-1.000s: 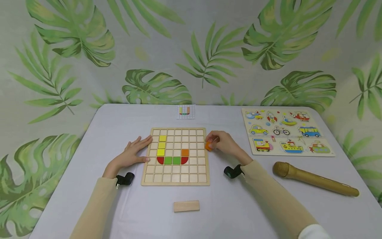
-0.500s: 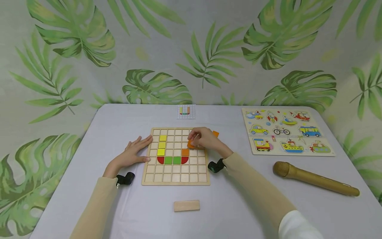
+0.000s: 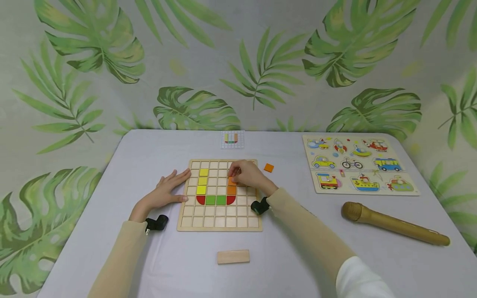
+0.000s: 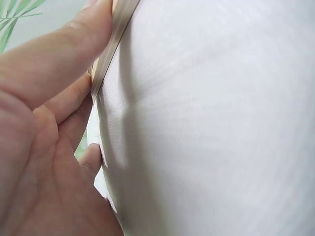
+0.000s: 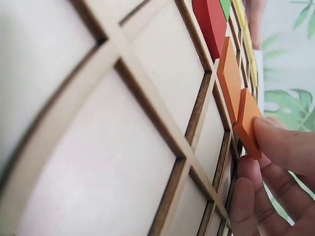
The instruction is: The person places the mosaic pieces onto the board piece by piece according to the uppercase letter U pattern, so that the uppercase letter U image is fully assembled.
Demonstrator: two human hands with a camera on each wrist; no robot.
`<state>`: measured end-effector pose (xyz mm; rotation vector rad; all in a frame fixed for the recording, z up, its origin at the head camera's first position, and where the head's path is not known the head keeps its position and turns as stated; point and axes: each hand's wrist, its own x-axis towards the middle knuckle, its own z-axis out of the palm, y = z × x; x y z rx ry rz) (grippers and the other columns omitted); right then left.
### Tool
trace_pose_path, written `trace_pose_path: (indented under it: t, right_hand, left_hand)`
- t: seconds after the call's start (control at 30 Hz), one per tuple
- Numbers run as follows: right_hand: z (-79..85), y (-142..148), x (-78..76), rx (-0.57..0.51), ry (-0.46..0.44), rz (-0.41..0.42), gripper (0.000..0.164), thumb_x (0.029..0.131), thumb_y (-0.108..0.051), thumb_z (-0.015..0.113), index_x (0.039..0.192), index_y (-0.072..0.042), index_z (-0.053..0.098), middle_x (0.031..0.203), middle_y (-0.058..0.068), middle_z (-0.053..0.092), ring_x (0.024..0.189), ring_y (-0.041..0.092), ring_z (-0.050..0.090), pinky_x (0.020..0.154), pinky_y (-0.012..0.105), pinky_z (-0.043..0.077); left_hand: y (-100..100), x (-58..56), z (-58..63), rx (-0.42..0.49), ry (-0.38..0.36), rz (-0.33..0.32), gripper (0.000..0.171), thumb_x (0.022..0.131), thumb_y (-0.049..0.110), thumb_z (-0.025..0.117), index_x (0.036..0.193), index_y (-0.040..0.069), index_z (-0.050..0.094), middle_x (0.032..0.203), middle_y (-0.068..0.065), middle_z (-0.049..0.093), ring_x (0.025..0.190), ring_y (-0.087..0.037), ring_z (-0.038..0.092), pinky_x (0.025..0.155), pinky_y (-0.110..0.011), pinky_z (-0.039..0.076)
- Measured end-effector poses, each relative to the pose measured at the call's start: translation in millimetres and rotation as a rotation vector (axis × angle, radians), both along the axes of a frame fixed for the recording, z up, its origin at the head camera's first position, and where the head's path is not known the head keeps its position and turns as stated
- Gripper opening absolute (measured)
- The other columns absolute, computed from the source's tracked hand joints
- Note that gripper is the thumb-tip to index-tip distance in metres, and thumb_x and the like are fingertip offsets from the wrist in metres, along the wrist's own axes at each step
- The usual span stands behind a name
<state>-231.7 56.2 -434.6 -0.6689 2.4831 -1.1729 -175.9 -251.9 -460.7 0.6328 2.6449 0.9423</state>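
My right hand pinches an orange square tile between thumb and fingers over the wooden grid board. This tile is tilted, just beyond another orange tile in the right column. Below that one lies a red rounded tile, then two green tiles and a second red tile. Three yellow tiles line the left column. My left hand rests at the board's left edge, fingers spread; in the left wrist view its thumb touches the board's side.
One loose orange tile lies right of the board. Behind the board is a small printed pattern card. A vehicle puzzle and a gold microphone lie to the right; a plain wooden block is in front.
My right hand has carried an orange tile leftward from beside the board to the right column, uncovering the loose orange tile on the table. The left hand has stayed put.
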Motion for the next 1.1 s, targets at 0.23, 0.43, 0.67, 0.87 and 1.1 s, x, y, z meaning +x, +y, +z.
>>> trace_pose_path:
  t: [0.23,0.43,0.67,0.87,1.1]
  right_hand:
    - [-3.6,-4.1,-0.2,0.11,0.113,0.023,0.012,0.082,0.003,0.068,0.083,-0.009,0.066,0.077,-0.001,0.06,0.073,0.015,0.053,0.071,0.027,0.044]
    - [-5.9,0.5,-0.8,0.049,0.071,0.002,0.009,0.085,0.002,0.067,0.086,-0.008,0.067,0.082,0.001,0.062,0.076,0.016,0.055,0.073,0.027,0.046]
    - [-8.5,23.8,-5.3,-0.136,-0.053,-0.061,0.008,0.091,-0.004,0.063,0.096,-0.001,0.068,0.089,0.005,0.065,0.079,0.016,0.057,0.075,0.026,0.046]
    - [-5.7,53.1,-6.0,-0.265,-0.153,-0.154,0.017,0.092,-0.004,0.062,0.105,0.007,0.063,0.09,0.012,0.064,0.076,0.019,0.057,0.066,0.028,0.048]
    - [-9.8,91.0,-13.7,-0.374,-0.156,-0.295,0.024,0.092,-0.005,0.063,0.11,0.011,0.061,0.097,0.018,0.066,0.08,0.018,0.06,0.07,0.027,0.051]
  left_hand:
    - [0.9,0.9,1.4,0.005,-0.004,0.006,0.084,0.086,0.032,0.071,0.151,0.005,0.025,0.157,-0.015,0.017,0.141,-0.046,-0.002,0.104,-0.066,-0.009]
    - [1.2,0.8,1.7,0.004,-0.003,0.009,0.084,0.086,0.032,0.071,0.151,0.005,0.026,0.157,-0.015,0.018,0.141,-0.046,-0.001,0.104,-0.067,-0.009]
    - [2.1,1.7,3.6,0.012,0.0,0.001,0.083,0.086,0.03,0.071,0.151,0.003,0.026,0.156,-0.017,0.018,0.14,-0.047,0.0,0.103,-0.067,-0.008]
    - [1.8,1.7,2.6,0.008,0.0,-0.001,0.083,0.086,0.03,0.071,0.151,0.004,0.026,0.157,-0.016,0.018,0.141,-0.047,-0.001,0.104,-0.067,-0.009]
    - [0.6,1.0,1.0,0.004,0.004,0.0,0.084,0.086,0.032,0.071,0.151,0.004,0.026,0.157,-0.016,0.018,0.141,-0.046,-0.001,0.104,-0.067,-0.008]
